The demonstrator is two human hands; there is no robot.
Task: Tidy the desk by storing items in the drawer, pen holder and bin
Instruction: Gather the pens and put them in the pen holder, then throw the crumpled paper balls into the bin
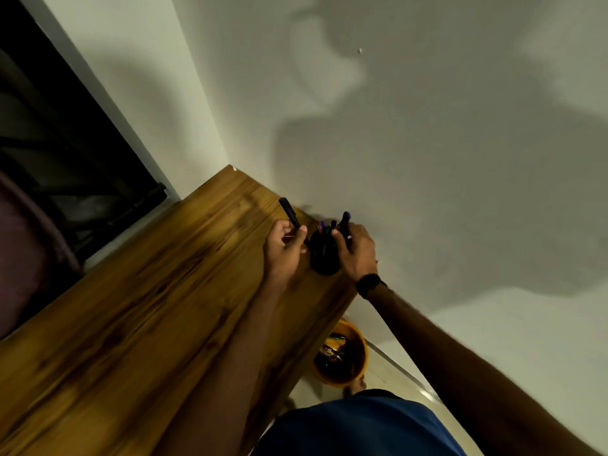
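A black pen holder (324,258) stands on the wooden desk (148,307) close to the wall, with several pens sticking out of it. My left hand (284,248) is just left of the holder and grips a black marker (289,216) that points up and away. My right hand (357,251) is against the holder's right side and grips a dark pen with a blue tip (344,223) over the rim. A black band sits on my right wrist.
An orange bin (357,343) with wrappers inside stands on the floor below the desk's right edge. The white wall runs along the desk's far side. A dark window is at the left, and a dark red shape lies at the far left.
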